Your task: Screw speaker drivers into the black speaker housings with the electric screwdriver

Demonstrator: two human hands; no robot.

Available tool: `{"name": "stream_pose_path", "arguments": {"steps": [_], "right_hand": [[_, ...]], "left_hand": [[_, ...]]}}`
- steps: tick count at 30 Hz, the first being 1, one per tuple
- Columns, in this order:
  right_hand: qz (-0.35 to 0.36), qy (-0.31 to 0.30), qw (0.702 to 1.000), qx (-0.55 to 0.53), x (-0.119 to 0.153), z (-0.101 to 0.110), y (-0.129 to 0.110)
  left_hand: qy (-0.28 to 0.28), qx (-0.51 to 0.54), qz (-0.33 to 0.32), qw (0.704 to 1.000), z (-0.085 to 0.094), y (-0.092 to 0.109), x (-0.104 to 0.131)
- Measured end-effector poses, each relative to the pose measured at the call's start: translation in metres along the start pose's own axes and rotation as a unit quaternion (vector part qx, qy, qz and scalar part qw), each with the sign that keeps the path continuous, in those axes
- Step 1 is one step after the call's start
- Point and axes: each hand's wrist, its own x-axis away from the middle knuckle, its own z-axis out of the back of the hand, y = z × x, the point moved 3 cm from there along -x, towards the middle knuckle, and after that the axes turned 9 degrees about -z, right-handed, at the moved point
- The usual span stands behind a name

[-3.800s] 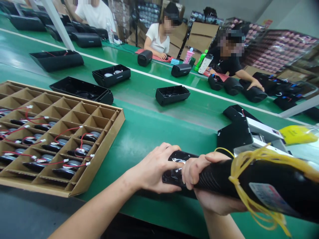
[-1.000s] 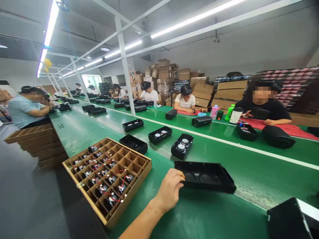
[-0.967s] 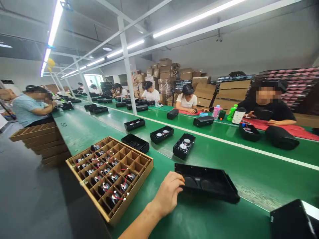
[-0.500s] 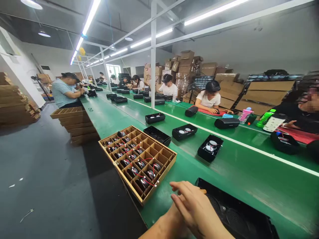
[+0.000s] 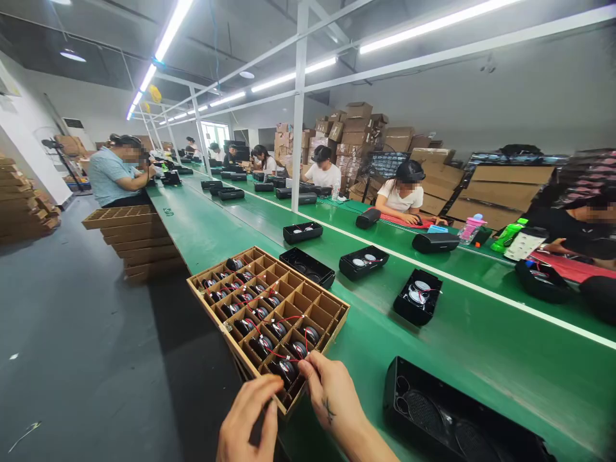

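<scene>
A partitioned cardboard box (image 5: pixel 231 343) holds several round black speakers (image 5: pixel 283 370) with red wires and small white plugs. My right hand (image 5: pixel 334 394) is over its near right corner, thumb and forefinger pinched on a speaker wire (image 5: pixel 289 357); the exact grip is partly hidden. At the near left corner, my left hand (image 5: pixel 253 414) has its fingers bent and thumb apart, fingertips beside the nearest speaker. Nothing shows in that hand. To the right lies an open black speaker housing (image 5: pixel 462 417) with round grilles inside.
More housings, some fitted with white-backed speakers (image 5: pixel 418 295), stand along the green bench (image 5: pixel 366 333). An empty-looking black shell (image 5: pixel 308 266) touches the box's far side. Co-workers (image 5: pixel 402 192) sit across the bench. Stacked trays (image 5: pixel 139 244) stand at its left edge.
My hands, earlier crossed beside the box's right side, have separated and moved left to its near corners. The right fingers now pinch at the wires. The view has shifted slightly.
</scene>
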Motion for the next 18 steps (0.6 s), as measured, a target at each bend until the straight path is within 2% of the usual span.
{"name": "stream_pose_path", "arguments": {"steps": [4,8,12,15,18], "right_hand": [[0.001,-0.010,0.994,-0.108,-0.007,0.011,-0.018],[0.009,-0.008,0.981,-0.195,-0.007,0.038,-0.043],[0.020,-0.001,0.967,-0.254,0.015,0.070,-0.065],[0.023,0.004,0.952,-0.304,0.041,0.082,-0.073],[0.004,0.004,0.934,-0.358,0.066,0.086,-0.070]], "left_hand": [[0.002,-0.047,0.048,0.998,0.001,-0.024,-0.026],[-0.019,-0.052,0.064,0.996,0.001,-0.023,-0.033],[-0.039,0.010,0.066,0.997,-0.009,0.005,-0.033],[-0.054,0.093,0.069,0.992,-0.032,0.035,-0.032],[-0.070,0.206,0.130,0.967,-0.060,0.059,-0.024]]}}
